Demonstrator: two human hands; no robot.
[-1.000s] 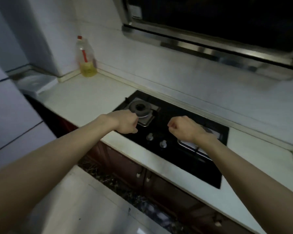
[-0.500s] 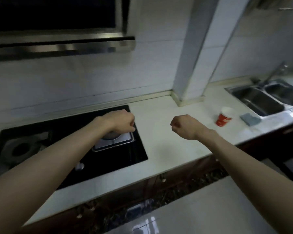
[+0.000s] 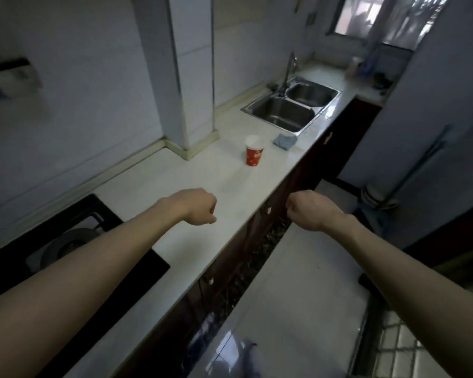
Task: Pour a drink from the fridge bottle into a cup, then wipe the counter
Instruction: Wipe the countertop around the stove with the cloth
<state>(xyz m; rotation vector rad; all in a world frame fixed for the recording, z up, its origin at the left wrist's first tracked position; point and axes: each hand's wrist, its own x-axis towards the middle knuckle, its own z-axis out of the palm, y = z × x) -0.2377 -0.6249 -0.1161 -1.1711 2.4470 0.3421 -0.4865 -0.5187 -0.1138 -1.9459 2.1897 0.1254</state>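
Note:
A red paper cup (image 3: 254, 150) with a white rim stands upright on the white counter (image 3: 175, 186), beyond both hands. A small blue-grey cloth (image 3: 284, 141) lies to the cup's right, beside the sink. My left hand (image 3: 198, 205) hovers over the counter as a loose fist with nothing in it. My right hand (image 3: 310, 211) is also a fist, held past the counter's front edge above the floor, empty. No fridge or bottle is in view.
A double steel sink (image 3: 291, 106) with a tall tap (image 3: 288, 70) sits at the far end. A black gas hob (image 3: 66, 241) lies under my left forearm. A tiled pillar (image 3: 191, 77) juts onto the counter. Dark cabinets (image 3: 257, 241) run below; a mop (image 3: 380, 197) leans at right.
The view has swung right from the hob toward the sink end. The cup and cloth are now ahead. Both hands stay fisted and empty; the right one now hangs past the counter edge.

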